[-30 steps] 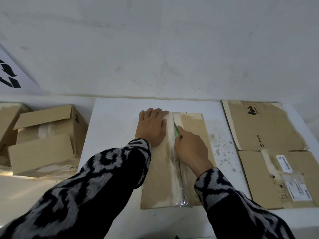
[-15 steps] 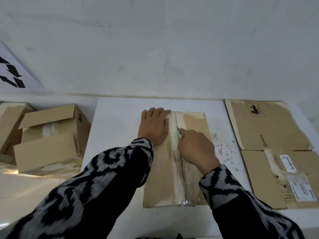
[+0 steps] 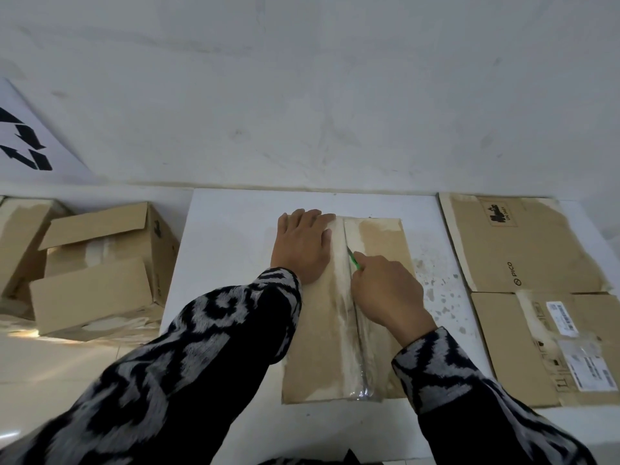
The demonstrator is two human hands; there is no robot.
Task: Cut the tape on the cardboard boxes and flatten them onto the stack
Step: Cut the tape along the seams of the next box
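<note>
A brown cardboard box (image 3: pixel 382 239) lies on the white table (image 3: pixel 228 236) with a strip of clear tape (image 3: pixel 339 297) running down its middle seam. My left hand (image 3: pixel 303 245) presses flat on the box's left half, fingers straight. My right hand (image 3: pixel 385 290) grips a green cutter (image 3: pixel 353 260), whose tip sits on the tape seam in the box's far half. At the right lies the stack of flattened boxes (image 3: pixel 523 250).
Several unflattened cardboard boxes (image 3: pixel 100 263) sit on the floor to the left of the table. A white wall rises right behind the table. A sheet with black arrows (image 3: pixel 27 146) leans at the far left.
My right hand has drawn the cutter a little nearer to me along the tape seam. My left hand stays pressed on the box.
</note>
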